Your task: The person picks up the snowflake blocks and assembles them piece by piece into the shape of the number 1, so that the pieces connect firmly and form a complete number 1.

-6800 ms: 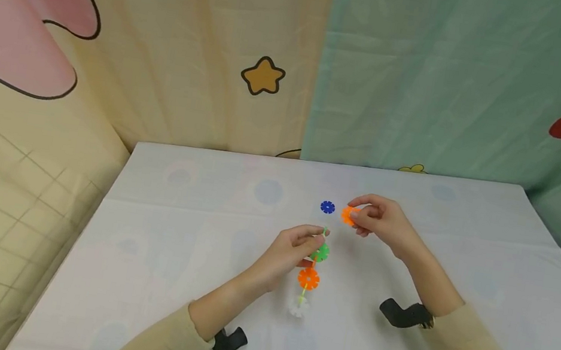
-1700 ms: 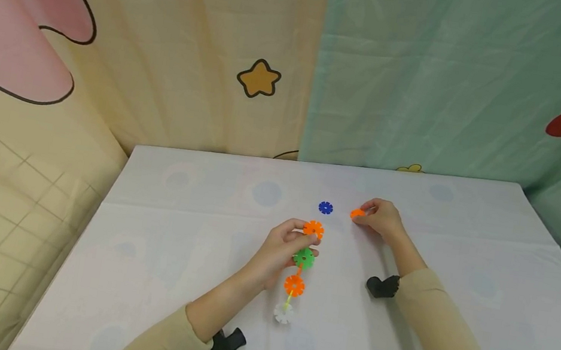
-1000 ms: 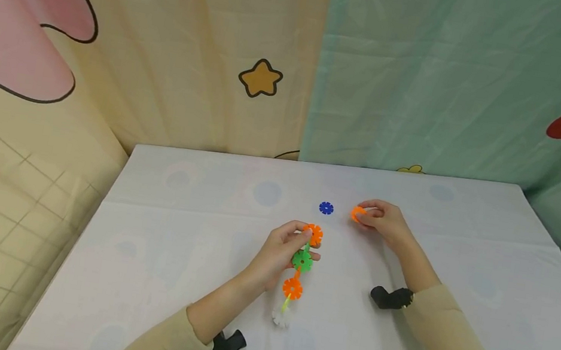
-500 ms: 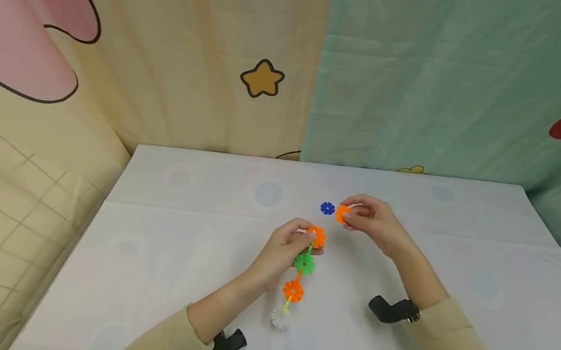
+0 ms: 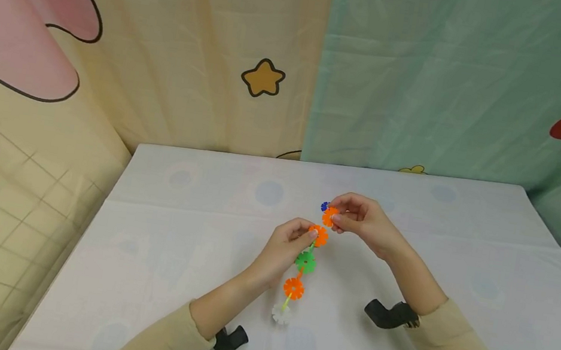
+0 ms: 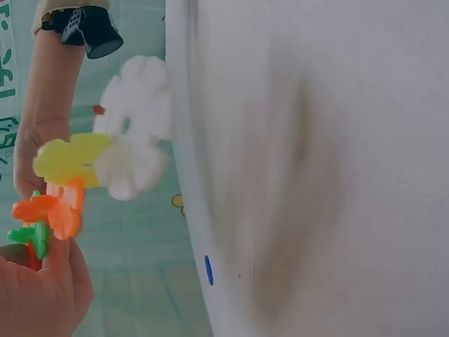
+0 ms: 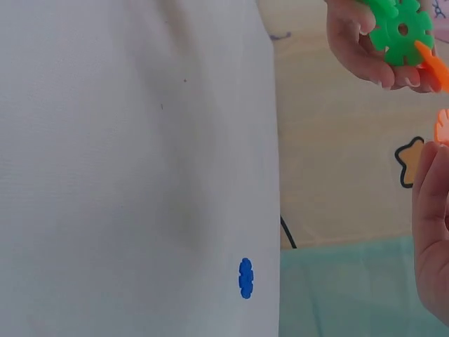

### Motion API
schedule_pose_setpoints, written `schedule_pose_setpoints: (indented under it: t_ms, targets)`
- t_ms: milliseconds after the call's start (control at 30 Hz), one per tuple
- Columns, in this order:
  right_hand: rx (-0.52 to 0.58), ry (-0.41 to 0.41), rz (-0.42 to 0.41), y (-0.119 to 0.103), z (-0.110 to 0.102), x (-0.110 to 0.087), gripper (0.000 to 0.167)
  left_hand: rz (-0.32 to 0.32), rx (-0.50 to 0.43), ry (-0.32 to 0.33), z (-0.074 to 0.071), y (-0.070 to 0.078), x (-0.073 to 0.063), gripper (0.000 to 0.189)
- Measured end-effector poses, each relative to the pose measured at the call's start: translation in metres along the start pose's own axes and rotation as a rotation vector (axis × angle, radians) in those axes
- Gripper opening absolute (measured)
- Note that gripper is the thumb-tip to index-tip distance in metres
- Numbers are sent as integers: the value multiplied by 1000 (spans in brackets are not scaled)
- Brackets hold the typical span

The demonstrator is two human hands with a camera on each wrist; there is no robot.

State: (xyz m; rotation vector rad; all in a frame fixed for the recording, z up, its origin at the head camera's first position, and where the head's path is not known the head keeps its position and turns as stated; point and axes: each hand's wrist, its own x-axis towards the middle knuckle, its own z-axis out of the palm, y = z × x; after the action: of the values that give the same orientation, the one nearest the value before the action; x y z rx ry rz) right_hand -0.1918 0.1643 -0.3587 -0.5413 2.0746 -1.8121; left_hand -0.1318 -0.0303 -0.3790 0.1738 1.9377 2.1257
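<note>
In the head view my left hand [image 5: 276, 253] pinches the top orange disc [image 5: 321, 237] of a chain of notched plastic snowflake discs. Below it hang a green disc [image 5: 306, 262], another orange disc [image 5: 294, 288], a yellow disc [image 6: 70, 158] seen edge-on from above, and a white disc [image 5: 281, 314] at the bottom end. My right hand [image 5: 370, 228] holds a loose orange disc [image 5: 330, 216] between thumb and fingers, just above the chain's top disc. Both hands are raised over the table. In the right wrist view the loose disc is mostly cut off by the frame.
A blue snowflake disc [image 7: 245, 279] lies on the white-covered table [image 5: 181, 257], partly hidden behind the right hand's disc in the head view. Black wrist-camera mounts [image 5: 390, 314] stick out under both sleeves. Printed curtains [image 5: 214, 38] stand behind the table.
The chain has gained an orange disc at its top since the oldest frame. My right hand has lifted another orange disc off the table and brought it left, close to the chain's top.
</note>
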Motion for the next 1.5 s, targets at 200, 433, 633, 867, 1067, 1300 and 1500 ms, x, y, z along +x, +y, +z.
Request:
schedule_pose_setpoints:
  t_ms: [200, 433, 633, 867, 1067, 1300, 1500]
  targets:
    - [-10, -41, -30, -3, 0, -3, 24, -3, 18, 9, 0, 4, -1, 22]
    - [-28, -79, -68, -4, -1, -5, 23, -14, 24, 2, 0, 5, -2, 23]
    - [-60, -115, -125, -10, -2, -5, 19, -27, -9, -14, 1, 5, -1, 23]
    - [-80, -190, -185, -14, -5, -5, 15, -71, -21, -34, 2, 7, -2, 22]
    - [-88, -313, -321, -16, -6, -2, 12, -94, -27, -40, 3, 10, -5, 20]
    - [-132, -366, -452, -21, -3, 0, 14, -89, -56, -38, 5, 11, -8, 18]
    - [-144, -403, -486, -20, 0, 1, 12, -78, -52, -40, 5, 11, -11, 16]
